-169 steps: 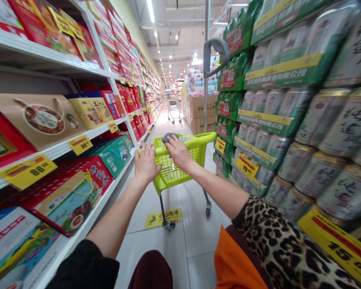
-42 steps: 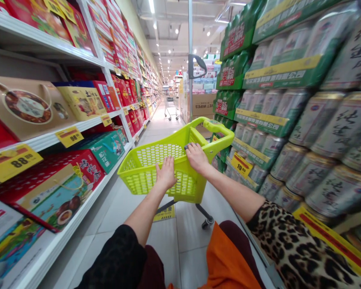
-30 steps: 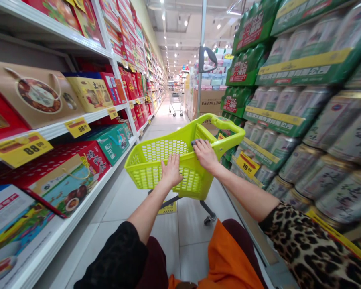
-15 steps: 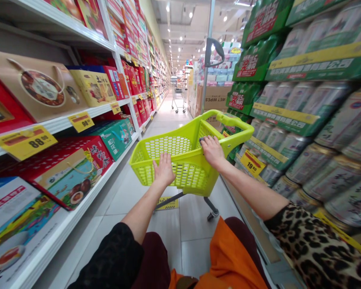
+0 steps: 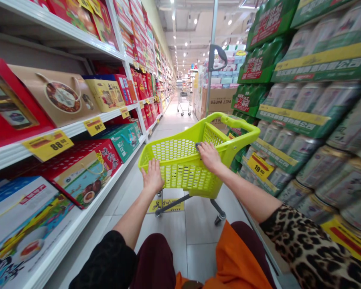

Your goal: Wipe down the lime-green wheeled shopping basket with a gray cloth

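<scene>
A lime-green plastic shopping cart [image 5: 180, 170] stands sideways before me, its basket end to the left and its push handle [image 5: 252, 130] to the right. The visible part of the basket holds nothing. My left hand [image 5: 153, 176] lies against the near side close to the left end, fingers stretched up to the rim. Over the near rim, around the middle, my right hand [image 5: 209, 156] curls its fingers and grips it. A small dark thing shows at those fingertips; I cannot tell what it is.
Shelves of gift boxes [image 5: 63, 96] with yellow price tags line the left. Stacked packs of cans [image 5: 295, 140] rise close on the right. A grey post [image 5: 211, 80] and wet-wipes cartons [image 5: 221, 100] stand beyond the cart. Another trolley [image 5: 184, 102] is farther down the aisle.
My left hand has slid leftward along the cart's side toward its end. My right hand stays on the rim. The cart and shelves sit slightly farther right in view.
</scene>
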Demonstrator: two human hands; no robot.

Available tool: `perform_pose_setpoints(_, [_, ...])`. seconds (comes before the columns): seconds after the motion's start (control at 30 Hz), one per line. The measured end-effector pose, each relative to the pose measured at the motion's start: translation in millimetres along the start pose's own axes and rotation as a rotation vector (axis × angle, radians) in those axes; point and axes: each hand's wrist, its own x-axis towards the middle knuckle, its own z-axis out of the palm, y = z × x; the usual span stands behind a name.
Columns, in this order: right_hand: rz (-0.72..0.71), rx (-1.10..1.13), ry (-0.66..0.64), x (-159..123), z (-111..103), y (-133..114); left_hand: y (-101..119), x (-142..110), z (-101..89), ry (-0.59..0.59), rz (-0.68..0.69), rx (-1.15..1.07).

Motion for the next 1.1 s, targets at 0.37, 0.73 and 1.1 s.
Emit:
perform_pose_setpoints(0.37, [-0.048,0.138,-0.004,6,6,-80,42,4,-31.0,0.191,0.304,-0.389])
perform_pose_setpoints(0.73, [0.011,0.021,0.014,-27,-15,2,109,22,-18.7,0.275,0.249,-0.33])
perform_pose_setpoints(1.1, [0.005,0.034,0.053,-30,-8,1,44,29,-1.7,0.3,0.213,-0.333])
